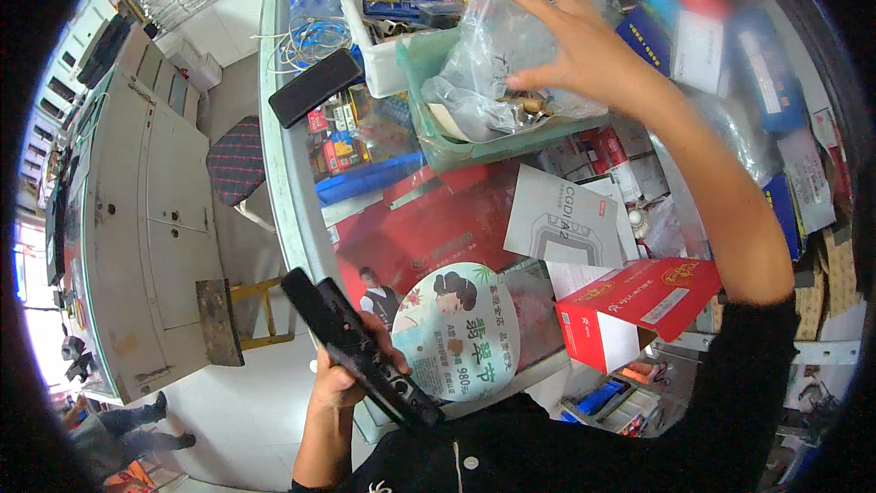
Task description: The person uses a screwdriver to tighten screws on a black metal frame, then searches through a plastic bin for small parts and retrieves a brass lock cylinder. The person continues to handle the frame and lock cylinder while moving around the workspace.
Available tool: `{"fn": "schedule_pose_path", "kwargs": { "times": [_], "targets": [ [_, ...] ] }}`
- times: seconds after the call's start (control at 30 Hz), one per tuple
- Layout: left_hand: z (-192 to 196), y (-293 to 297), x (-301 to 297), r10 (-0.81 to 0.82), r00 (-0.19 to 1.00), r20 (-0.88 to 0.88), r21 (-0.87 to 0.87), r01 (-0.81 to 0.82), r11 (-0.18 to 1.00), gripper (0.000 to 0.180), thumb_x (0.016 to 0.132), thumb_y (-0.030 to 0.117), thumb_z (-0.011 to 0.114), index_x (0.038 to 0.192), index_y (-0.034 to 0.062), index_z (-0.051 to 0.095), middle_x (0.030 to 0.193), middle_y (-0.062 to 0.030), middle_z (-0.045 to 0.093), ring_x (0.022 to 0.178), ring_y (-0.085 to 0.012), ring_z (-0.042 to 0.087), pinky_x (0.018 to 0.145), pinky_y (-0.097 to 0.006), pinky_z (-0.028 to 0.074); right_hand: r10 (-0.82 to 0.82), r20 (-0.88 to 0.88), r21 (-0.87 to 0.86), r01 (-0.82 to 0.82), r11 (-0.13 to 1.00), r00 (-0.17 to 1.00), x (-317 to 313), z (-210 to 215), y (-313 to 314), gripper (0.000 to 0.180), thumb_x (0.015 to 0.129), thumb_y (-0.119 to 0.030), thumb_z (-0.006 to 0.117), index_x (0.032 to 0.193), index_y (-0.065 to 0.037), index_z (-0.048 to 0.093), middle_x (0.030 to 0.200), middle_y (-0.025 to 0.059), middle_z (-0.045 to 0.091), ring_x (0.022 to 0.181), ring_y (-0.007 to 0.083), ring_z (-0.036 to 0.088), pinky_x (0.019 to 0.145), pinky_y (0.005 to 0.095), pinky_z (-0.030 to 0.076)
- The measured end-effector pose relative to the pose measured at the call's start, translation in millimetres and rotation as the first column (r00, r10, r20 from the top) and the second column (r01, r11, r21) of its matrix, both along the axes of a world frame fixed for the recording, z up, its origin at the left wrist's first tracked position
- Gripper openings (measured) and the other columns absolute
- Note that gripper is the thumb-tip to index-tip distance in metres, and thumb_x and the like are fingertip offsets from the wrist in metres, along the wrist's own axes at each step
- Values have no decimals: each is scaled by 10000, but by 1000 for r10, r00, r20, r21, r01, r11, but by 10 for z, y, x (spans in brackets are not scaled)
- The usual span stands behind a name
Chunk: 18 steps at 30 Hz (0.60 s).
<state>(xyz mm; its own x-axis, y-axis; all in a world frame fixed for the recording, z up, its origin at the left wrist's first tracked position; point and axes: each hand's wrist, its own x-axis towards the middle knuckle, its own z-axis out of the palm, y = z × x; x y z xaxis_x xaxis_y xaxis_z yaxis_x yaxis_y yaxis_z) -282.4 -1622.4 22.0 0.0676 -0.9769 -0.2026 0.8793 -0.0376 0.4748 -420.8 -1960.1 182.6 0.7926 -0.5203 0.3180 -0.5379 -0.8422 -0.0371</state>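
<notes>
My left hand (345,379) is closed around a long black device (365,351) made of two bar-like parts, with small round features near its lower end. It is tilted over the table's near left edge; its exact kind I cannot make out. My right hand (584,46) reaches forward, fingers spread, over a pale green plastic basket (497,151). Its fingers are at a crumpled clear plastic bag (493,46) in that basket, and nothing is visibly gripped. Small brass-coloured metal parts (532,108) lie in the basket just below the hand.
A white bin (356,14) of mixed parts stands behind the basket. A black phone (315,89) lies on the left edge of the glass counter. Nearby are a round fan-shaped card (465,333), a white booklet (557,215) and an open red box (639,306). Boxes and bags crowd the right.
</notes>
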Motion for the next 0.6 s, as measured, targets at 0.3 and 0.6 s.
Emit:
{"fn": "schedule_pose_path", "kwargs": {
  "times": [0.3, 0.6],
  "targets": [
    [-115, 45, 110, 68, 994, -85, 26, -66, 997, 697, 545, 243, 806, 1070, -15, 428, 847, -141, 533, 768, -378, 605, 704, -530, 504, -248, 167, 568, 112, 815, 954, -53, -386, -945, 453, 689, -175, 639, 1102, -28, 527, 862, 105, 611, 779, 180, 600, 627, 360, 502],
    [-127, -34, 295, 135, 984, -117, -28, -139, 990, 692, 602, 285, 781, 1109, 9, 399, 885, -142, 521, 750, -368, 606, 677, -496, 531, -486, 539, 797, -231, 557, 688, -332, 296, -1012, 273, 733, -3, 571, 1002, 17, 531, 877, 102, 616, 785, 226, 619, 706, 378, 518]
  ]
}}
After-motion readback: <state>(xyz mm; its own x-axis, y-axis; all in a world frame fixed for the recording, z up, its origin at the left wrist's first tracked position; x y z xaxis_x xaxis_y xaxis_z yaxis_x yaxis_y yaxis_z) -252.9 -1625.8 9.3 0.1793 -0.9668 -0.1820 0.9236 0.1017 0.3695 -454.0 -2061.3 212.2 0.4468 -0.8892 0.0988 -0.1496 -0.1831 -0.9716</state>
